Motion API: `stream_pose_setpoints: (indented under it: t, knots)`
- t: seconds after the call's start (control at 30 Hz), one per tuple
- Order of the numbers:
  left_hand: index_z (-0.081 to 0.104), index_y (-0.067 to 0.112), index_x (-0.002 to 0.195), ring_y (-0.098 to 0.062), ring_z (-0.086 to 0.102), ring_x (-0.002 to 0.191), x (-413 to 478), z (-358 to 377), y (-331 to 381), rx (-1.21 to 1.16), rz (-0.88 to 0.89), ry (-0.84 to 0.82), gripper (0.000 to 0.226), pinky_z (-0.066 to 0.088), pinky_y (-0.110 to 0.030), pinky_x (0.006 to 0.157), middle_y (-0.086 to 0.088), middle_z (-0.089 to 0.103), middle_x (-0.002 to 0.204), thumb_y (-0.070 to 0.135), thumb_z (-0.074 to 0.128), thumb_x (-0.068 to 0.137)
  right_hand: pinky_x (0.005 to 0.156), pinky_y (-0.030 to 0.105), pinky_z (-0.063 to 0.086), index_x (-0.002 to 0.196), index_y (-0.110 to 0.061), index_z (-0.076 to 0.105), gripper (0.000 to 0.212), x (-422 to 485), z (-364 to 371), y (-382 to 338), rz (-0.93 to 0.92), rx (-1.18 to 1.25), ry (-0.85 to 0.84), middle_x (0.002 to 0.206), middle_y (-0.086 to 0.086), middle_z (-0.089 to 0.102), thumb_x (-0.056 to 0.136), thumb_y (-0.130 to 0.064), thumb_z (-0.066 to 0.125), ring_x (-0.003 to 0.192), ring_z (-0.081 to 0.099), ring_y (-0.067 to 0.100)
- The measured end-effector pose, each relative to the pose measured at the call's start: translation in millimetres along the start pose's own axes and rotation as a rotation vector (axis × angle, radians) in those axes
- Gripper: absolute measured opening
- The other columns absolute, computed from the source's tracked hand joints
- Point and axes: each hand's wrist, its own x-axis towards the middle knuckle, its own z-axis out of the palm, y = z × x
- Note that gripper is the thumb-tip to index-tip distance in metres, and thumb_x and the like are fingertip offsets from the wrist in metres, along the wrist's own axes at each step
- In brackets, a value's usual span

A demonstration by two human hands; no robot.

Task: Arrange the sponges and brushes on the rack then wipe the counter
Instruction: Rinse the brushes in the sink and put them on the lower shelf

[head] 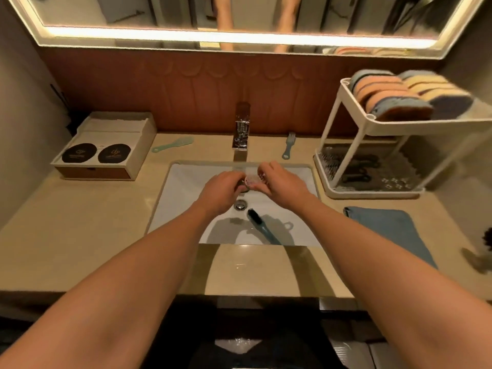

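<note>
Pale-pink translucent little item (252, 179), pinched btwn left hand (222, 191) & right hand (283, 183) over white ceramic sink (186, 195): hold firm, shake off drips, then onto white two-tier plastic rack (399, 127).

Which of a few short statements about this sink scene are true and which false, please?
1. The sponges sit on the rack's top tier. True.
2. The dark-bristled brush lies on the counter. False: it lies in the sink.
3. The blue cloth lies right of the sink. True.
4. Both hands rest on the cloth. False: left hand and right hand meet over the sink, the right pinching a small pale object.
</note>
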Motion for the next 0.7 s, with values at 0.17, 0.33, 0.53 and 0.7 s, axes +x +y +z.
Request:
stream_pose_setpoints:
  t: [0.17,0.33,0.53,0.7]
  knots:
    - [0.064,0.026,0.106,-0.022,0.056,0.097,22.2,18.9,39.8,0.08,0.124,0.082,0.012,0.043,-0.039,0.086,0.005,0.069,0.1,0.034,0.064,0.096,0.065,0.04,0.046,0.11,-0.021,0.048,0.043,-42.2,-7.2,44.4,0.106,-0.01,0.021,0.104,0.004,0.051,0.098,-0.062,0.043,0.087,0.055,0.026]
    - [0.062,0.027,0.101,-0.019,0.044,0.093,39.6,34.9,73.6,0.082,0.153,0.128,0.012,0.036,-0.036,0.08,0.007,0.066,0.098,0.038,0.057,0.1,0.079,0.039,0.043,0.115,-0.024,0.051,0.041,-75.4,-13.6,82.8,0.235,-0.031,0.081,0.11,0.002,0.053,0.098,-0.061,0.046,0.097,0.055,0.024]
    - [0.06,0.025,0.102,-0.016,0.044,0.092,59.7,53.6,105.3,-0.028,0.155,0.083,0.008,0.038,-0.033,0.073,0.003,0.067,0.101,0.033,0.059,0.1,0.09,0.043,0.044,0.123,-0.023,0.054,0.04,-95.8,-16.2,126.2,0.311,-0.086,0.141,0.116,0.003,0.056,0.1,-0.055,0.046,0.106,0.056,0.025]
    - [0.062,0.025,0.099,-0.016,0.049,0.089,83.2,67.7,118.0,-0.031,0.167,0.028,0.008,0.041,-0.033,0.07,0.004,0.067,0.095,0.033,0.062,0.099,0.093,0.044,0.042,0.126,-0.02,0.054,0.034,-105.6,-16.3,166.8,0.41,-0.222,0.228,0.121,0.005,0.056,0.101,-0.043,0.05,0.111,0.053,0.027]
